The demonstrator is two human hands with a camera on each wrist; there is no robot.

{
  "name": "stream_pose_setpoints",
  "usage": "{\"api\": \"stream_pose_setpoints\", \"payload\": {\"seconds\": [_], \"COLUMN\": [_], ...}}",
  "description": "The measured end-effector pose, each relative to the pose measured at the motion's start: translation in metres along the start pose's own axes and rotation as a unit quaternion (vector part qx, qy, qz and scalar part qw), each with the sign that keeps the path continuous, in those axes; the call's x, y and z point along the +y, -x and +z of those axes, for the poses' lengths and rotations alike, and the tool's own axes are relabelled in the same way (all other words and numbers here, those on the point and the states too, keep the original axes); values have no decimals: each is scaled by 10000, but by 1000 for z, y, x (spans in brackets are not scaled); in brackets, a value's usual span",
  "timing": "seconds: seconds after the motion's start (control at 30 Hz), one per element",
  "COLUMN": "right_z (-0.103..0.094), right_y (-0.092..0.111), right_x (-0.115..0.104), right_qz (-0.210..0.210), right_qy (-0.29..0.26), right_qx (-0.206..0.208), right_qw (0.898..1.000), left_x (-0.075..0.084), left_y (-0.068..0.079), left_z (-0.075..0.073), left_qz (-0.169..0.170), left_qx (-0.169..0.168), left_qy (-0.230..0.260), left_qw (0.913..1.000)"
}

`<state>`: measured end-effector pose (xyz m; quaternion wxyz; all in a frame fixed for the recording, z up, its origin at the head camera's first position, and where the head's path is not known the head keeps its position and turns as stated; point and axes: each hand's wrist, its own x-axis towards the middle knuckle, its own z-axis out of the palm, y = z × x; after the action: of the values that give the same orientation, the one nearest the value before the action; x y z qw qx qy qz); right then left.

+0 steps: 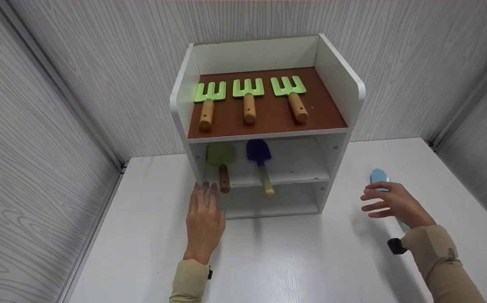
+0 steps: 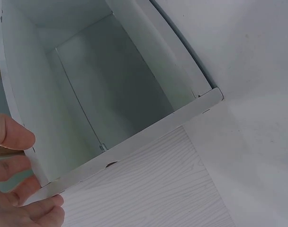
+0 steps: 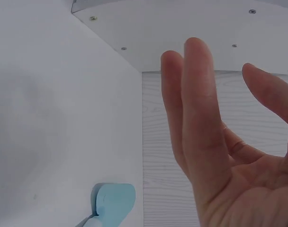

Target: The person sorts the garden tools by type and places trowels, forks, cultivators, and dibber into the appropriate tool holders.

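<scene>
My left hand (image 1: 204,225) is at the lower left front of a white shelf unit (image 1: 268,136), its fingers extended along the side panel's edge. In the left wrist view its fingertips (image 2: 44,208) lie at that edge. Right beside it, a green toy shovel (image 1: 221,155) with a brown wooden handle lies on the middle shelf, handle jutting out. A dark blue shovel (image 1: 259,151) with a pale handle lies to its right. My right hand (image 1: 395,204), fingers spread and empty, hovers over a light blue shovel (image 1: 379,174) on the table, partly hiding it.
Three green hand forks (image 1: 248,88) with wooden handles lie side by side on the unit's brown top (image 1: 268,120), between raised sides. The bottom compartment (image 1: 275,200) sits under the shovels. Wood-grain panels (image 1: 58,84) enclose the white table (image 1: 285,261).
</scene>
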<state>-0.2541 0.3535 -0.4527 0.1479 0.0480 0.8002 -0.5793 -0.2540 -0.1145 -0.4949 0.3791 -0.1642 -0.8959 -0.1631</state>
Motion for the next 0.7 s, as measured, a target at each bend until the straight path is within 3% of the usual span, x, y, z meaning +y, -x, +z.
{"api": "stream_pose_setpoints", "payload": {"seconds": [0.7], "right_z": [-30], "right_y": [-5], "right_x": [14], "right_qz": [112], "right_qy": [411], "right_qx": [99], "right_qw": [9990], "left_x": [3], "left_y": [-1], "left_z": [-4], "left_qz": [-91], "left_qx": [-282], "left_qy": [-136], "left_qw": [9995]}}
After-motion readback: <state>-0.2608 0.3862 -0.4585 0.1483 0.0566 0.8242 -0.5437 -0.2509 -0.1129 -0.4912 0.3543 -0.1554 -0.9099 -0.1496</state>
